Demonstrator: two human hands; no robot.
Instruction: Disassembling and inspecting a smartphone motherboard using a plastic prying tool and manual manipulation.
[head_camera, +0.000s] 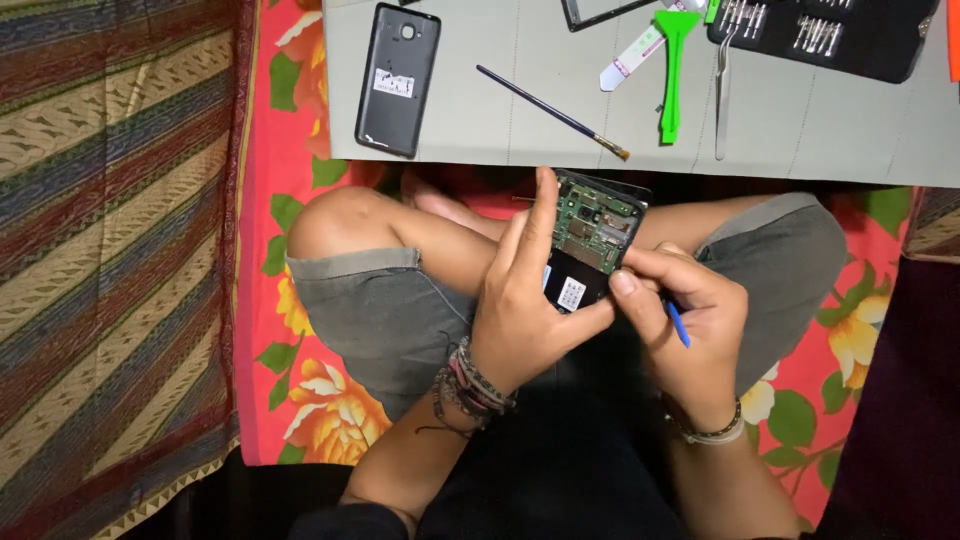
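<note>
Left hand (520, 310) clamped around the opened phone (592, 240), fingers up along its left edge, thumb across the lower part; beaded bracelets at the wrist. Held above the crossed legs, just below the near edge of the grey mat (450, 140): phone with back removed, green circuit board showing at top, black battery with a white label beneath. Right hand (690, 320) closed on a thin blue tool (679, 325), thumb pressed against the phone's lower right edge; working tip hidden behind the fingers.

Farther up, on the mat, left to right: dark grey back cover (397, 80) lying face down, slim paintbrush (552, 112) set diagonally, white strip-shaped pry piece (630, 60), bright green plastic pry tool (672, 70), metal tweezers (721, 100), black tool case (830, 35) with rows of metal bits. Striped woven cloth (110, 250) at far left, red floral sheet (300, 400) under the legs.
</note>
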